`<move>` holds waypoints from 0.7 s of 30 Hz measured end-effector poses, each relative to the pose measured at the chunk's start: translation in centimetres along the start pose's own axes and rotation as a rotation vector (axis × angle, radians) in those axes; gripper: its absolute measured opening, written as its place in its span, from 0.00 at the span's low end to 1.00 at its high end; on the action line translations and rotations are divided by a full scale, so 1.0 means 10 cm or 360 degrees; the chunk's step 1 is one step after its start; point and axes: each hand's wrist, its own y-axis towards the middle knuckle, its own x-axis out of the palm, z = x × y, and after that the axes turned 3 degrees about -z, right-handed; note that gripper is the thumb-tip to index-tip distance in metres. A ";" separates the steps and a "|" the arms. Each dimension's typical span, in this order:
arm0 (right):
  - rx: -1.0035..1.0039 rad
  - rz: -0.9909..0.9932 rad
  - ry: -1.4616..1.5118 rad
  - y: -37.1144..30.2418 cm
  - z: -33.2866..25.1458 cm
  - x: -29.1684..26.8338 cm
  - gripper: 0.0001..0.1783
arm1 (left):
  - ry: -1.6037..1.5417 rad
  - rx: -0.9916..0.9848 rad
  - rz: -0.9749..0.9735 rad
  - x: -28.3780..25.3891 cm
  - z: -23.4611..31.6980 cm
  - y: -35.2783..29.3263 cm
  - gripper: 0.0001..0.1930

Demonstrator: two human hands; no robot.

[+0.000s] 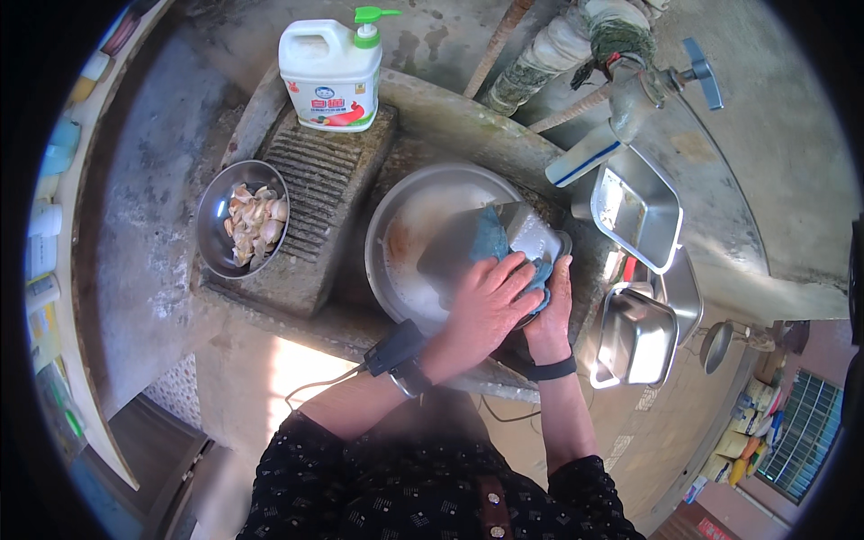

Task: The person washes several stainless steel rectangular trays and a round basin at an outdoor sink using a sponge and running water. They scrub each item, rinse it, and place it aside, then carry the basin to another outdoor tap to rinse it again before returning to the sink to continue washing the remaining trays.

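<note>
Over a large round metal basin [375, 243] of cloudy, sudsy water, my two hands meet at a rectangular metal pan [538, 236]. My left hand [486, 297] presses a blue cloth [490, 236] against the pan, with its fingers bent over the cloth. At the pan's right edge, my right hand [553, 310] grips it with the fingers pointing away from me. The pan is tilted, and my hands and the cloth hide part of it. A dark blurred patch on the basin's left side is hard to make out.
The basin stands in a concrete sink beside a ribbed washboard [310, 171]. Left lies a metal bowl of shells or peelings [256, 220]; behind stands a white detergent jug [331, 76]. A tap [634, 99] hangs at right, above several steel pans [637, 337].
</note>
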 end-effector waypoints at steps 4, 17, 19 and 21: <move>0.0264 0.0106 0.0306 0.02 -0.04 -0.17 0.23 | -0.0158 0.0060 -0.0099 -0.04 -0.08 -0.25 0.15; 0.0309 0.0107 0.0473 -0.21 -0.21 -0.82 0.19 | -0.0676 -0.0652 0.0012 0.31 -1.33 -0.64 0.16; 0.0250 0.0218 0.0458 -0.25 -0.22 -0.83 0.20 | -0.0584 -0.0919 -0.0092 0.57 -1.67 -0.67 0.19; 0.0227 0.0407 0.0311 -0.29 -0.21 -0.82 0.21 | -0.0168 -0.1061 -0.0083 0.90 -1.99 -0.68 0.21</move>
